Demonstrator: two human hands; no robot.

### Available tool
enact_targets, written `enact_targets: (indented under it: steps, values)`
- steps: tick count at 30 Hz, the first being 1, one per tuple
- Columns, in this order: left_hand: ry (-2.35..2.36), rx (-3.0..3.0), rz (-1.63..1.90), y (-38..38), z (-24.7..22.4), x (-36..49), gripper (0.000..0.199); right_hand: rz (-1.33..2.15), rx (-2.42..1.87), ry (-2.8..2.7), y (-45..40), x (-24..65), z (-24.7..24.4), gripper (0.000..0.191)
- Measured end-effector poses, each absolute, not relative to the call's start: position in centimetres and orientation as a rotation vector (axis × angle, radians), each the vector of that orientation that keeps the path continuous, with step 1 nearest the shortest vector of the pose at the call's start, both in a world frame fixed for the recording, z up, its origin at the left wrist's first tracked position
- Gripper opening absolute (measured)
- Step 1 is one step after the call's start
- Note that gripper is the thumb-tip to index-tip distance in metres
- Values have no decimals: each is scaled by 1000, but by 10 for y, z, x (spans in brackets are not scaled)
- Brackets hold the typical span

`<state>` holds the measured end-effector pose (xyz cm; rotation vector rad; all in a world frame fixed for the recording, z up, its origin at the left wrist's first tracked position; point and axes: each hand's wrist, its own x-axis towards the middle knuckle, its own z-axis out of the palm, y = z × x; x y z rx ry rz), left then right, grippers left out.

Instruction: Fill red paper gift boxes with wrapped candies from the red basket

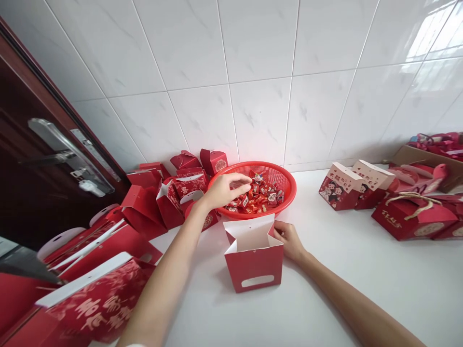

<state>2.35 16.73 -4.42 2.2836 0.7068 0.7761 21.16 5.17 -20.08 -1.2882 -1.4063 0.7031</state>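
Note:
My left hand (pixel 224 190) hovers over the left side of a red plastic basket (pixel 291 185). Its fingers are curved and apart, with nothing visible in them. Small wrapped candies (pixel 258 197), mostly red, lie in the basket. In front of the basket stands a red paper gift box (pixel 255 265), upright with its top open and a white inside; an oval slot is cut low in its near face. My right hand (pixel 288 239) grips this box at its right rear edge, the fingertips partly hidden behind the side panel.
Many red paper boxes (pixel 141 207) crowd the left side beside a dark door (pixel 21 144). At right stand closed candy boxes (pixel 340 187) and a rope-handled red box (pixel 412 217). A cardboard carton (pixel 405 156) is at the far right. White tiles (pixel 260 115) back the white table (pixel 333 255).

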Motion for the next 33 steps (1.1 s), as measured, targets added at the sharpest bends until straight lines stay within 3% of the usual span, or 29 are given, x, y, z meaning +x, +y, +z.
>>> enact_targets:
  steps: [6,12,20,29,33]
  values:
    - [820,2625,77,216,-47,74,29,752,-1258,-1378,50,212,-200,53]
    - [832,2703,-211,240,-58,103,32,1020,-1051,-1368,37,213,-187,53]
    - [874,2811,-490,243,-74,126,45,1195,-925,-1260,27,213,-190,54]
    - [788,2828,-660,234,-84,120,84,1326,-985,-1155,31,201,-208,52]
    - [864,2871,-576,235,-89,122,80,1336,-991,-1195,34,201,-212,49]
